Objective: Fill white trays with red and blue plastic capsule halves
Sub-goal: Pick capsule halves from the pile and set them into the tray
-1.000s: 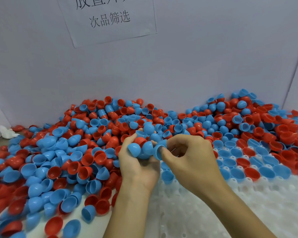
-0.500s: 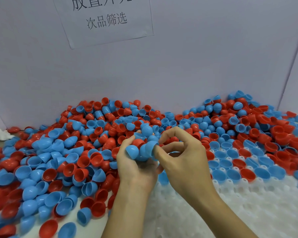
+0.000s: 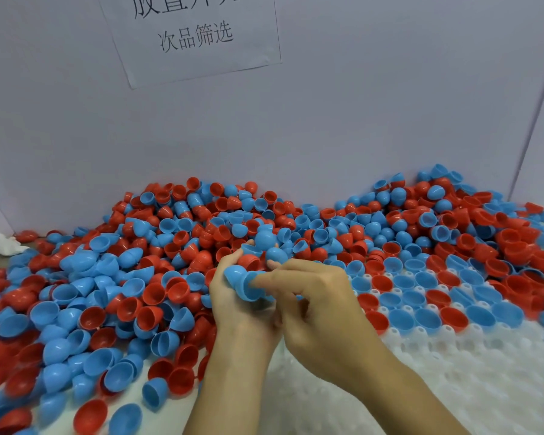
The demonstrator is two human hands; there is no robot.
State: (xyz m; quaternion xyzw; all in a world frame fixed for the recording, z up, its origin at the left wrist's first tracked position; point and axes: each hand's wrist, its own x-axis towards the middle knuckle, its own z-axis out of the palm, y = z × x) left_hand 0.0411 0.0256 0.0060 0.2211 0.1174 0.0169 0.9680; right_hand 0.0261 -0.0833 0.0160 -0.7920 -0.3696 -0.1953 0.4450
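- Capsule halves (image 3: 145, 277), red and blue, are lying heaped along the wall (image 3: 358, 120) and spilling over the far edge of the tray.
- Tray (image 3: 453, 387), white, is sitting at your right front; its far rows are holding blue and red halves, open side up, while the near cells are showing bare.
- Your left hand (image 3: 233, 312) is cupping a cluster of halves, fingers curled round them.
- Your right hand (image 3: 314, 309) is pinching one blue half (image 3: 248, 285) at that cluster.
- Sign (image 3: 195, 36) is hanging on the wall; a white scrap (image 3: 4, 244) is lying far left.
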